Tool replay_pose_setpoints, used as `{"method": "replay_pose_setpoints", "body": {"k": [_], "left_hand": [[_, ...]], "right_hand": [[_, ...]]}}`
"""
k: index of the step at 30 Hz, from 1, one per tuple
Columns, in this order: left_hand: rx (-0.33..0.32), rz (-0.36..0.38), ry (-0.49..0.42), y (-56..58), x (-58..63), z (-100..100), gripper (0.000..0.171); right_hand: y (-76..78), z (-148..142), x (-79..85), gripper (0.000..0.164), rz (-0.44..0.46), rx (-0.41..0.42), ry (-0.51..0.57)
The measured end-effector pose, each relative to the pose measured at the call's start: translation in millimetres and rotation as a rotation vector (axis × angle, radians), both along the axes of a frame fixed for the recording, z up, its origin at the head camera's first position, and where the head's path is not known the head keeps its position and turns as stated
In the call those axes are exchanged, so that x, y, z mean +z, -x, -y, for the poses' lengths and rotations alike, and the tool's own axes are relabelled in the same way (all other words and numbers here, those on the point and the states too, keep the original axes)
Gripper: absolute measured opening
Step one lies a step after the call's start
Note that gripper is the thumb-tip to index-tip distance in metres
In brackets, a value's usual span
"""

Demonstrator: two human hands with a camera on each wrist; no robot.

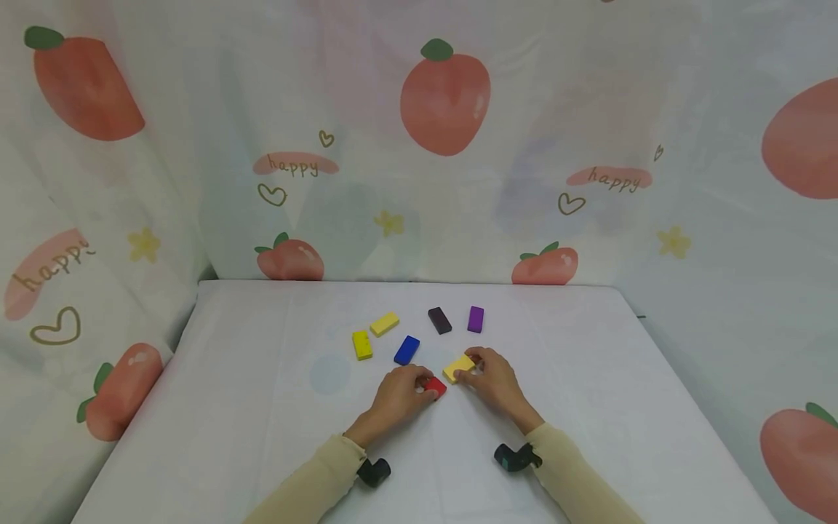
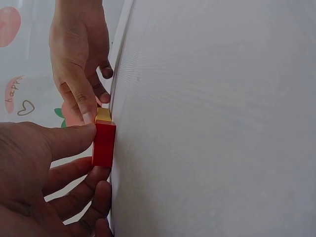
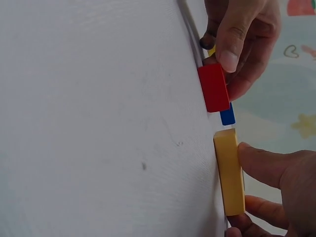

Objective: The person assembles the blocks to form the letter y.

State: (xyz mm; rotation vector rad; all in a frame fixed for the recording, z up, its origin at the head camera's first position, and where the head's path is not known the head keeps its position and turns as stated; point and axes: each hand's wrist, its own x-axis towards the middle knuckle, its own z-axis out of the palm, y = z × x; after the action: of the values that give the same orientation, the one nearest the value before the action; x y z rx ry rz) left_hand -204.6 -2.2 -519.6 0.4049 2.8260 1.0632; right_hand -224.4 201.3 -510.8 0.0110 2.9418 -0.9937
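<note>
My left hand (image 1: 394, 399) pinches a small red block (image 1: 438, 388) low over the white table, thumb on one side and fingers on the other. Just to its right, my right hand (image 1: 495, 383) grips a pale yellow block (image 1: 457, 369) between thumb and fingers. In the right wrist view a short gap parts the red block (image 3: 214, 89) from the pale yellow block (image 3: 230, 173). The left wrist view has the red block (image 2: 104, 144) in front, partly hiding the pale yellow block (image 2: 103, 114). A blue block (image 1: 406, 350) lies just beyond my left hand.
Farther back on the table (image 1: 249, 407) lie a bright yellow block (image 1: 362, 345), another pale yellow block (image 1: 384, 324), a dark brown block (image 1: 440, 320) and a purple block (image 1: 476, 319). A peach-printed curtain (image 1: 366, 145) hangs behind and at both sides.
</note>
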Motion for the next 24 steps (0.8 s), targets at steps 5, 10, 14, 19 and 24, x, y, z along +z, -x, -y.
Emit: {"method": "replay_pose_setpoints", "body": {"k": [5,10,14,19,24], "left_hand": [[-0.005,-0.002,0.0,1.2,0.2,0,0.032],[-0.017,-0.003,-0.007,2.2,-0.7,0,0.032],[-0.023,-0.001,-0.01,3.3,-1.2,0,0.032],[-0.028,0.0,-0.002,4.9,-1.8,-1,0.032],[-0.025,-0.002,0.011,6.3,-2.2,-3,0.033]], "right_hand": [[4.3,0,-0.6,0.048,0.013,0.006,-0.004],[7.1,0,-1.7,0.049,0.027,0.018,0.004],[8.7,-2,-2.7,0.048,0.017,0.044,0.003],[10.9,-3,-2.6,0.047,0.007,0.071,0.001],[13.9,-4,-1.4,0.047,0.004,0.088,0.007]]}}
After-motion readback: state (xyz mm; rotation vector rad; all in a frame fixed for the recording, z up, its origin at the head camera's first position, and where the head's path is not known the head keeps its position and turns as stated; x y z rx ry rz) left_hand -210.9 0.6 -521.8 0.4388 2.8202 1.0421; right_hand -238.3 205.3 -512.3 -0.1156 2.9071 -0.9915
